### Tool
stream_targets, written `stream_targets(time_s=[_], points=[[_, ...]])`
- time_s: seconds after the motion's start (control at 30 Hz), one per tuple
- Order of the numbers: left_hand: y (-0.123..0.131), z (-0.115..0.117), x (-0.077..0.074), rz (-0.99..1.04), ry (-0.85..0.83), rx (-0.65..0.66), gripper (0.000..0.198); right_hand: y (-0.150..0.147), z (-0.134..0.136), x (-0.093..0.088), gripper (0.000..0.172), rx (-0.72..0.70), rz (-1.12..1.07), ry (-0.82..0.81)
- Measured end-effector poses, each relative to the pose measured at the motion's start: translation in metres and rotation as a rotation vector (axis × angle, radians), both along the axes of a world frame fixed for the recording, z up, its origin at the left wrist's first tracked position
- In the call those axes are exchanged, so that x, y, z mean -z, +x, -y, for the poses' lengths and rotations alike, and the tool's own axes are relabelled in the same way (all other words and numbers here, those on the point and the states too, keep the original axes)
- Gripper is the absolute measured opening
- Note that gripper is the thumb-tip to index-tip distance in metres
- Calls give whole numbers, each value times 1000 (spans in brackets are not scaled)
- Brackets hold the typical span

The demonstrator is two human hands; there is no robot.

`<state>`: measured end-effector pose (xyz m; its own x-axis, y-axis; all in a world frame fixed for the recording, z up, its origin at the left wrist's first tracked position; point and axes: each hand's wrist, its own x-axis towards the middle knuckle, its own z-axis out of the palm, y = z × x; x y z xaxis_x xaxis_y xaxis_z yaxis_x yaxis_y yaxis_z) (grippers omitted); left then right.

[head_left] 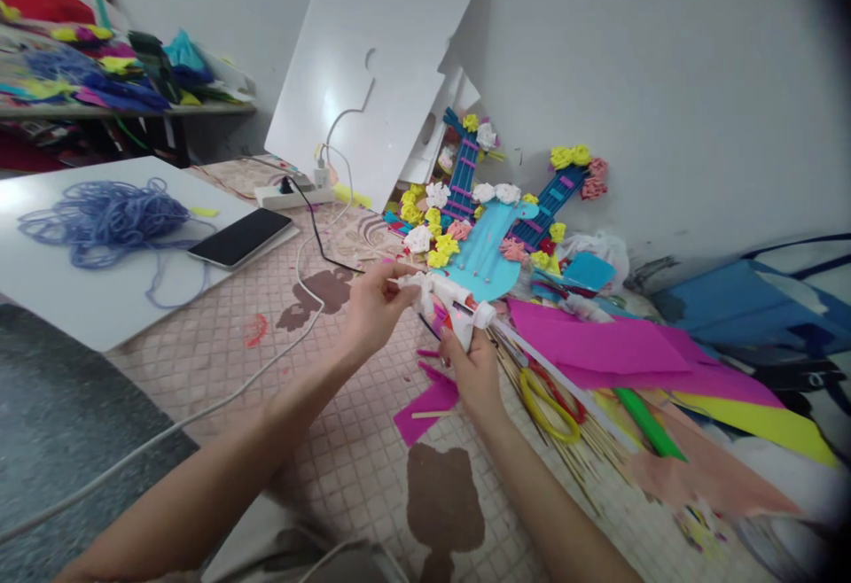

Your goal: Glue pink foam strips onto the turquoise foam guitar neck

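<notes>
My right hand [476,372] is wrapped round the handle of a white hot glue gun [452,292] with an orange trigger. A long, pale glue stick [565,379] sticks out from its back end towards the lower right. At the gun's front, my left hand [376,307] pinches a small white crumpled paper flower [421,291]. The flower and nozzle overlap, so I cannot tell whether they touch. Below the hands lies a magenta paper piece [422,408] with a thin pale stick on it.
Behind stand blue guitar-like crafts [488,246] trimmed with paper flowers. Magenta sheets [598,344], wooden sticks [572,454] and yellow and red rings [542,406] lie right. To the left are a phone [240,237], blue yarn [110,220], a power strip [292,198] and trailing cables.
</notes>
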<state>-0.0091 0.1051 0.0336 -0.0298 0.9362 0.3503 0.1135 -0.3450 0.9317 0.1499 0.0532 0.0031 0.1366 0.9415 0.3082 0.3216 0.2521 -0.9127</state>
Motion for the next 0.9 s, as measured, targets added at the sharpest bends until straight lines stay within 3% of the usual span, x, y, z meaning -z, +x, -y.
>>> stream_targets(time_s=[0.1,0.23,0.37,0.53,0.67,0.77,0.83,0.9], points=[[2,6,-1,-197,220,-44,32,1,-1,0,24,-38,-66,-21],[-3,4,-3,-489,461,-106,18,0,2,-8,21,-89,-22,-19],[-7,-1,-5,-649,491,-65,9,-4,7,-17,17,-69,48,12],[1,2,1,-716,588,-163,9,-6,7,-19,17,-45,64,51],[5,7,3,-659,709,-125,16,-6,5,-16,21,-44,11,43],[2,15,1,-479,695,-36,13,-6,3,-12,23,-73,-147,-13],[2,21,3,-295,544,-14,7,-6,2,-10,23,-74,-237,-40],[3,25,6,-50,270,22,6,-7,1,-9,23,-58,-238,-51]])
